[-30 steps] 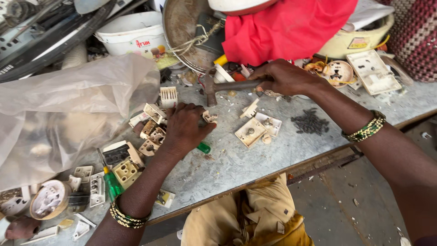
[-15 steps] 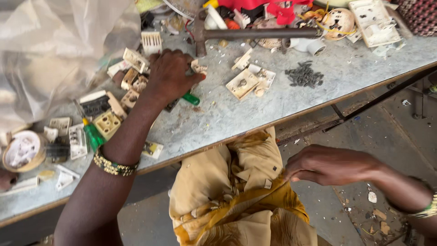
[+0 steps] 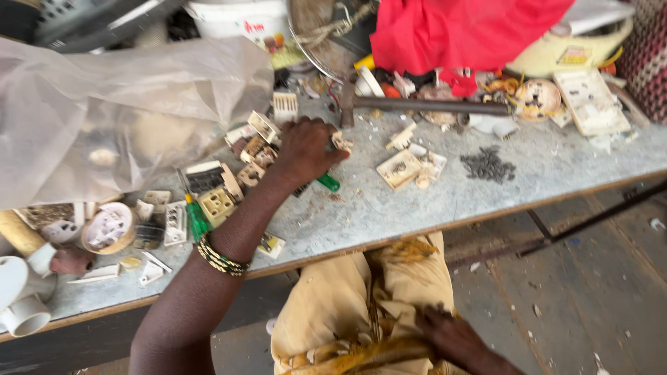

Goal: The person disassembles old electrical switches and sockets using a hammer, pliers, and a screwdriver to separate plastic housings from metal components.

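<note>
Left hand (image 3: 303, 149) closed over a green-handled screwdriver (image 3: 328, 182) on the grey bench (image 3: 445, 201), amid broken socket parts.

Step judged: a tool is being gripped at the scrap pile (image 3: 250, 149); fingers are curled narrow around it, only the green handle end shown. Right hand (image 3: 455, 337) is rested low on the tan cloth at the lap (image 3: 347, 305), its grip not readable. Hammer (image 3: 424, 105) is left lying well apart behind. A steady piece would be needed under the tip.

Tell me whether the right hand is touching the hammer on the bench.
Apart. The head view shows the right hand down on the yellow cloth below the bench edge, while the hammer lies alone.
</note>
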